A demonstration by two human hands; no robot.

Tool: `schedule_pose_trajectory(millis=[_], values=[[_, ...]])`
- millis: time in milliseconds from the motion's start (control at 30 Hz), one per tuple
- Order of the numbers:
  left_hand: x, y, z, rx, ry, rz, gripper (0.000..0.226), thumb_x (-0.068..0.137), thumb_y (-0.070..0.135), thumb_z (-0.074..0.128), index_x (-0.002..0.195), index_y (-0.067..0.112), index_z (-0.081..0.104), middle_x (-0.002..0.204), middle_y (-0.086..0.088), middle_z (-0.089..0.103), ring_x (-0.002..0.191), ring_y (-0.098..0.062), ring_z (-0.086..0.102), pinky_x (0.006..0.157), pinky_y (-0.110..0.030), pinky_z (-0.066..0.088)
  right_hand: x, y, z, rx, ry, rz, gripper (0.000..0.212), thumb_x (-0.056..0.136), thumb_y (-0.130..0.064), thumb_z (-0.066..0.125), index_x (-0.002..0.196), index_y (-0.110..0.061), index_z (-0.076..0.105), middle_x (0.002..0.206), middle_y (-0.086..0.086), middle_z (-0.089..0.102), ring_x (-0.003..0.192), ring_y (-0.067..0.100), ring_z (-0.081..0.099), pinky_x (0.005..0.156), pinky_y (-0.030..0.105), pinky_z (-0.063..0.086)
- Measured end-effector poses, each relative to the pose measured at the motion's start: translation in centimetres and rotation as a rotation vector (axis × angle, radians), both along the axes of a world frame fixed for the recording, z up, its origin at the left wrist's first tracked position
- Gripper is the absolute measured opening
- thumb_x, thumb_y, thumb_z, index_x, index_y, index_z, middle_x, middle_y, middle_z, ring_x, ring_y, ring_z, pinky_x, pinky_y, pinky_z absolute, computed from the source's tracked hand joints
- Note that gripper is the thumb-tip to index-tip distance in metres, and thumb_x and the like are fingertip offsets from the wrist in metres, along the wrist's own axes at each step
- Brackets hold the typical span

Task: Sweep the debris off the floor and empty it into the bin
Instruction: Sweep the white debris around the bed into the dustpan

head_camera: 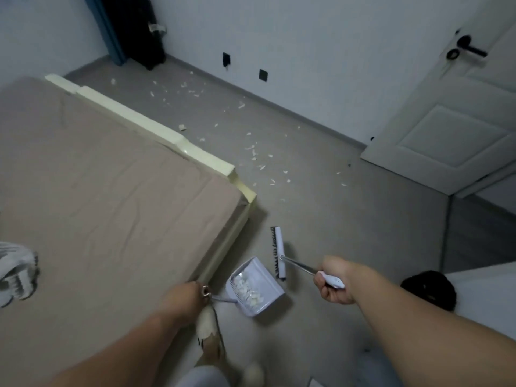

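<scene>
Now dustpan [255, 286] w/ white scraps [248, 289], L hand [185, 297] gripping handle; R hand [333, 280] gripping broom [279, 252].

One brush [279, 252], one dustpan [258, 286], one bed [111, 191], one door [452, 129], two dark wall sockets [226, 59], and way too many white debris scraps [254, 152] to count on the floor.

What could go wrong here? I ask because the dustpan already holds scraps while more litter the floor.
The dustpan, held by its handle in the left hand, looks tilted, so its white scraps might spill. The brush in the right hand could flick debris under the bed.
</scene>
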State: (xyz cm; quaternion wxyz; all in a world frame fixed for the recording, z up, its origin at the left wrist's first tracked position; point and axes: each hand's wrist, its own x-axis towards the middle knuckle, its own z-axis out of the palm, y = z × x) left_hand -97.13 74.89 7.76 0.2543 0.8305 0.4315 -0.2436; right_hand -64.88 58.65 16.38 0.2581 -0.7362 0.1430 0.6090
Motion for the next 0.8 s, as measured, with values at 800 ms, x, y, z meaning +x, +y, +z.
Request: schedule_pose_trajectory(millis=[800], values=[[42.9, 18.7, -5.4, -0.109, -0.054, -0.031, 0.021, 0.096, 0.039, 0.052, 0.086, 0.021, 0.059, 0.105, -0.01, 0.071, 0.102, -0.031, 0.067, 0.071, -0.029, 0.04, 33.1, 9.1, -6.4, -0.059, -0.074, -0.345, 0.024, 0.095, -0.017, 0.033, 0.076, -0.014, 0.048, 0.054, 0.001, 0.05, 0.045, 0.012, 0.042, 0.048, 0.021, 0.036]])
